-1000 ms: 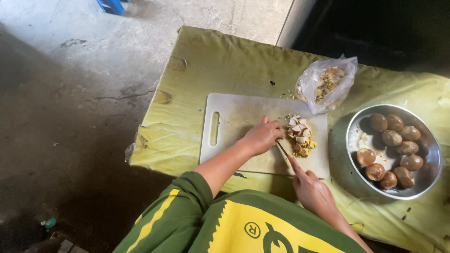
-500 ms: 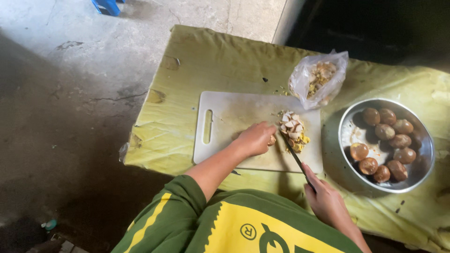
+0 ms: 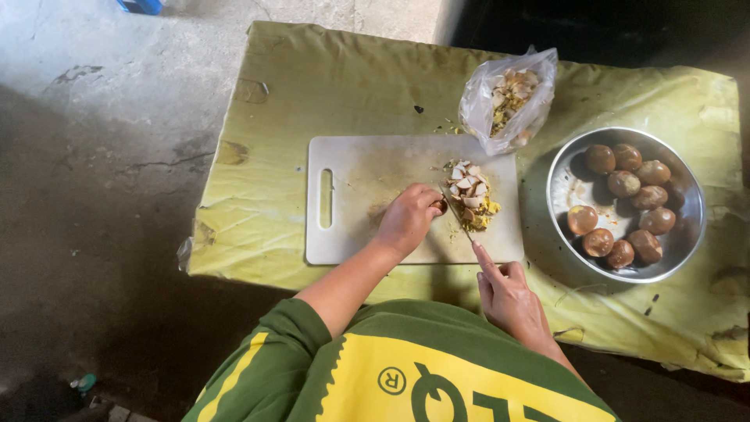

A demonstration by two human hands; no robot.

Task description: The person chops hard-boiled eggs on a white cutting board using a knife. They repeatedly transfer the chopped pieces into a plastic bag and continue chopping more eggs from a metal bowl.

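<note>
While the left hand (image 3: 408,219) curls its fingers around a brown egg (image 3: 441,206) on the white cutting board (image 3: 367,184), the right hand (image 3: 509,295) grips a knife (image 3: 459,219), blade beside the chopped egg pile (image 3: 471,195).

My left hand (image 3: 408,220) sits curled mid-frame, fingers tucked; right hand (image 3: 509,297) lower right, index finger extended, fist closed.

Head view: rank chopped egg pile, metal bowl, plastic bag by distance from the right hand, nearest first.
From the right hand:
1. Chopped egg pile, on the cutting board just ahead.
2. Metal bowl, to its right.
3. Plastic bag, farthest, beyond the board.
</note>
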